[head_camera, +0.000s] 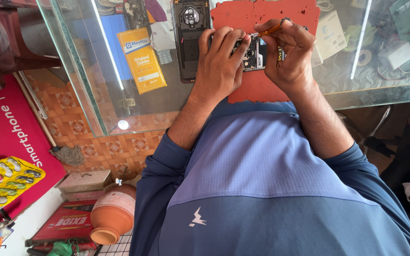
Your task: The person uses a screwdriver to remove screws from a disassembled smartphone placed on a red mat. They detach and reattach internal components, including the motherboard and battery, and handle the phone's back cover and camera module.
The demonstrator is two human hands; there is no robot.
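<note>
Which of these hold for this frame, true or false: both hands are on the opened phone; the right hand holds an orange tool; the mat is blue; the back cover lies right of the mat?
1. Both hands, left hand and right hand, are on the opened phone. True.
2. The right hand holds an orange-handled tool. True.
3. The mat is blue. False: it is red.
4. The black back cover lies right of the mat. False: it lies left of it, on the glass counter.
</note>
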